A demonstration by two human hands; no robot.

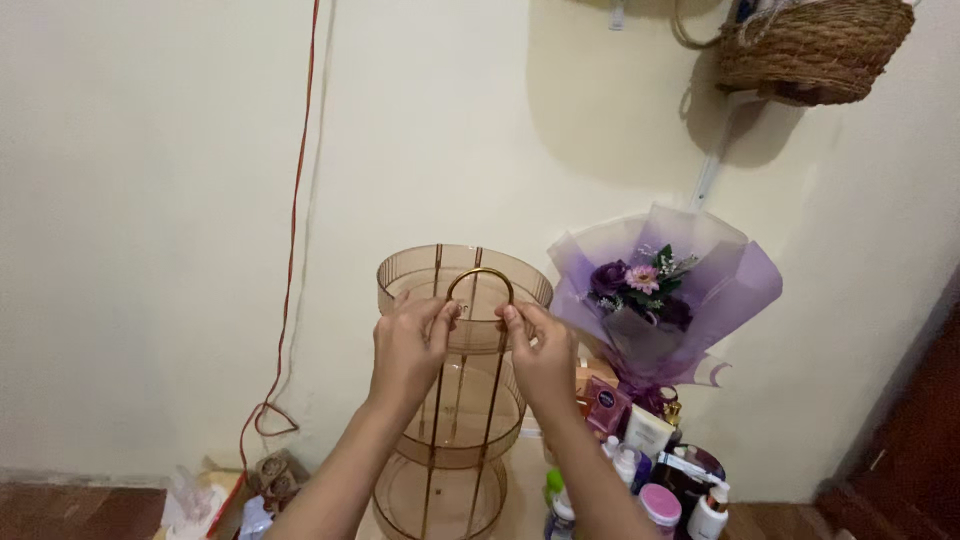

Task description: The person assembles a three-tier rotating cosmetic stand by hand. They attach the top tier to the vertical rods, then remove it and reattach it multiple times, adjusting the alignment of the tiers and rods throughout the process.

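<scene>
Both hands up at the top of the tiered organizer [462, 300], pinched on the gold hoop handle [480, 275]. Left hand [408, 350] closed on the handle's left leg, right hand [540, 355] closed on the right leg, fingertips just below the arch. Hands apart, one per side, handle between them.

Organizer: three clear amber round trays stacked on thin gold rods, standing against the cream wall, base low in frame (surface under it mostly hidden by the forearms).

Risks, as judged from here:
- Tall and narrow, gripped only at the very top. Uneven push from either hand likely tips or racks the whole stack.
- Handle legs thin. Squeezing them inward could spring one out of its seat in the top tray (seating not visible, cannot tell if locked).
- Rods look slender. Twisting the top against the lower trays could skew the tiers or crack the plastic.
- Crowded to the right: purple bouquet [655, 300] just beside the top tray, bottles and jars [650, 470] near the base. Lean that way knocks them over.
- Red cable [292, 240] hanging down the wall on the left, looped low near the base. Snag possible if dragged leftward.
- Woven basket [810, 50] overhead, well apart, no concern.
</scene>
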